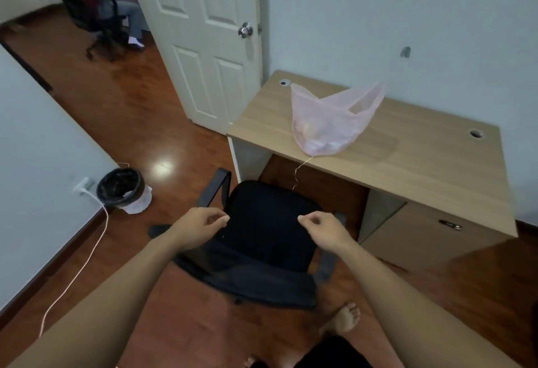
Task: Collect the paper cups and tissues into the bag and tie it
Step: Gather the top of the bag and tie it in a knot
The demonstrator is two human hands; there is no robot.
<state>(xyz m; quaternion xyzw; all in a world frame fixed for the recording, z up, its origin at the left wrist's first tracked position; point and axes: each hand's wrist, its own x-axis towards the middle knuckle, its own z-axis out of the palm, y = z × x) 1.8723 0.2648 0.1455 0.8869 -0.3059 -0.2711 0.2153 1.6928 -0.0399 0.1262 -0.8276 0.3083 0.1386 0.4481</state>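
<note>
— Fingers point(217, 217) of the left hand point(201, 222): how do they lie?
— Curled, with the thumb tip close against the forefinger; the right hand point(321, 226) mirrors it; nothing shows between the tips, so I cannot tell whether they pinch something thin; the two hands hover apart from each other over the seat of the black mesh office chair point(267, 222).
— And the bag?
— That thin, translucent pink plastic bag point(326, 123) sits on the light wooden worktop point(422, 163), near its front edge and well apart from both hands; its two handles stand up, apart and untied; pale rounded shapes lie in its bottom, too blurred to name; a thin pale string point(300, 172) hangs from beneath it over the worktop's edge toward the chair.
— What else is around?
— A round waste bin with a black liner point(120, 187) stands on the reddish wooden floor point(131, 105) by the left wall; a white cable point(87, 257) trails past it; a white panelled door point(203, 47) stands open just beyond the worktop's left end.
</note>
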